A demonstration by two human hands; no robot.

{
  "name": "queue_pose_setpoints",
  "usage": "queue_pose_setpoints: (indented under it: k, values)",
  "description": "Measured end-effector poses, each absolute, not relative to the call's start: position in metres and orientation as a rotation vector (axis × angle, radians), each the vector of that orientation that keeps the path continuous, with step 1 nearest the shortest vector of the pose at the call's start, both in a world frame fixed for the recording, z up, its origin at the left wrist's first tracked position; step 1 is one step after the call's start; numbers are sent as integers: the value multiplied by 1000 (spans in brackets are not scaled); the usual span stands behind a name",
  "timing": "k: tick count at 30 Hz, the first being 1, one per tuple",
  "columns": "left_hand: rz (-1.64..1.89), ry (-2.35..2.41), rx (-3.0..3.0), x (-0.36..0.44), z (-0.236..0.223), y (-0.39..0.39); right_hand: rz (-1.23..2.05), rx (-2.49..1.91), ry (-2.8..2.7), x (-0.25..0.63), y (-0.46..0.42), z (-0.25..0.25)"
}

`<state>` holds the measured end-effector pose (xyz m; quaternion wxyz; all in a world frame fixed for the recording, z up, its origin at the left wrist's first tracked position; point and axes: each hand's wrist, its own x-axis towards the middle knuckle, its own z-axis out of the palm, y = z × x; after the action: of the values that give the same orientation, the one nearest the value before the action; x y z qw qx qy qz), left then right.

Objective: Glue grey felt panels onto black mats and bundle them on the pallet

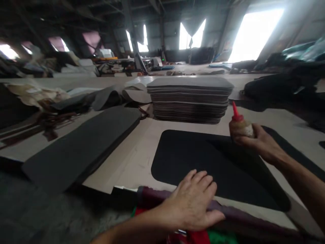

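In my right hand is a squeeze bottle with a red nozzle that points upward. I hold it above the right part of a black sheet with rounded corners, which lies flat on the table. My left hand is at the near edge of that sheet, palm down with its fingers stretched out and nothing in them. Whether the palm presses on the sheet or just hovers over the edge, I cannot tell. Part of another black sheet shows behind my right forearm.
Behind the sheet stands a tall stack of grey sheets. A pile of dark grey sheets lies to the left, reaching over the table edge. Dark material is heaped at the right, with curled grey pieces at the back left.
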<state>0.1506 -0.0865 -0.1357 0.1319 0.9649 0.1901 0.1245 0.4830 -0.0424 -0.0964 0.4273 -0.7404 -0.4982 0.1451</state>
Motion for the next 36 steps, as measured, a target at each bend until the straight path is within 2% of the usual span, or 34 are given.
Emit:
queue_pose_setpoints:
  k: [3,8,15,25,36]
  values:
    - [385,537,2818,150,-136,-86,625,-1746,-1427,440,-66,-87]
    - [397,523,2835,150,-134,-87,662,-1658,-1506,380,-78,-74]
    - [374,543,2830,150,-135,-86,984,-1490,-1554,340,-64,-70]
    - [390,505,2790,149,-125,-84,780,-1301,-1953,314,-52,-80]
    - [407,547,2822,152,-132,-86,492,-1193,-2217,304,-24,-57]
